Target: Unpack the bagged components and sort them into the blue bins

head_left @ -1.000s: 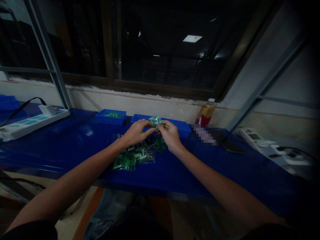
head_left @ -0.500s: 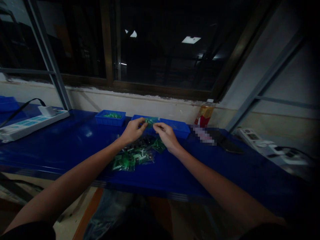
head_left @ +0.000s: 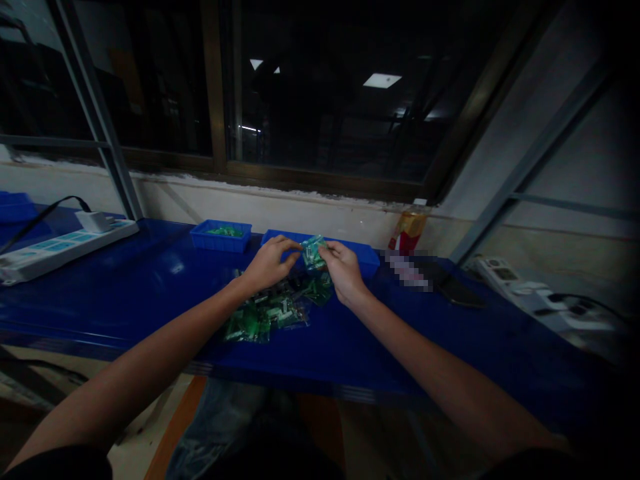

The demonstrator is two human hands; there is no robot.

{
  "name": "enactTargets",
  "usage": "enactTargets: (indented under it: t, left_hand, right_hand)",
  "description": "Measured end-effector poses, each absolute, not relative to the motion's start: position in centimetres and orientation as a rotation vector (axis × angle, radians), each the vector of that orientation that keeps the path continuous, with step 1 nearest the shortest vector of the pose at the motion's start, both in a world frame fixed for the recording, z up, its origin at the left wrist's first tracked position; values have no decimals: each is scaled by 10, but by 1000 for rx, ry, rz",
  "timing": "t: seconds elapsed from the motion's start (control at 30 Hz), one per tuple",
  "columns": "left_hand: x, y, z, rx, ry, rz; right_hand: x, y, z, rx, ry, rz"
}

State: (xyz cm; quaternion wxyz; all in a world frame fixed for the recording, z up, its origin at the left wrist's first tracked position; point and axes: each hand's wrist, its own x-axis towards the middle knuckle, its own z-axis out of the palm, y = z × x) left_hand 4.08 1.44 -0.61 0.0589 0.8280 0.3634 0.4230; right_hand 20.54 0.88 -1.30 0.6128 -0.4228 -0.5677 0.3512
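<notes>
Here, through the head camera, I look down on a person's two bare hands meeting above a shiny blue table (head_left: 150, 283) in dim light. The right hand (head_left: 344, 272) pinches a small clear packet (head_left: 314, 255), green inside, between thumb and fingers at its right side. The packet is lifted in front of the long blue tray (head_left: 369, 260), above the far side of a loose pile of similar packets (head_left: 273, 312). The left hand (head_left: 269, 268) comes in from the other side, thumb and forefinger parted by a narrow gap, the forefinger's tip at the packet's left edge; I cannot tell whether it touches. What lies inside the packet is too small for me to make out.

Behind the left hand, towards the wall, stands a smaller blue tray (head_left: 215, 244) with green pieces in it. Further left lies a white power strip (head_left: 75, 244); beyond the long tray, to the right, stands a bottle (head_left: 409, 233) with a red and yellow label.

To handle this well, I would want a light pinch on the film's margin, since thin plastic probably slips and creases. The left fingertips would do best taking the opposite edge squarely, so the packet lies flat between both hands, and high enough that no sleeve of film snags the pile below
</notes>
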Motion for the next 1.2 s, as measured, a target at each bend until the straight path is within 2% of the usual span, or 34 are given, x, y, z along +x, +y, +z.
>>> enactTargets:
  t: [0.2,0.33,0.43,0.57,0.77,0.87,1.0,1.13,1.2]
  left_hand:
    - [39,17,-3,1718,1064,1158]
    - [41,19,-5,1546,991,1137]
    - [42,20,-6,1542,977,1188]
    - [39,20,-4,1843,1037,1355]
    - [38,11,-2,2601,987,1392]
    - [39,11,-4,2683,982,1338]
    - [41,13,-4,2529,1030,1304]
    - [41,15,-3,1921,1056,1220]
    - [41,17,-2,1639,1025,1136]
  right_hand:
    - [204,0,-13,-907,-1797,192]
    - [204,-4,-13,-911,-1852,-14]
    - [205,-1,-15,-962,-1804,-44]
    - [205,4,-14,-1044,-1646,225]
    - [205,4,-6,-1067,-1284,980]
    - [205,4,-7,-1031,-1233,1082]
    - [206,5,-10,-1037,-1367,820]
    - [208,0,-10,-998,-1751,261]
    - [208,-3,-9,-985,-1862,112]
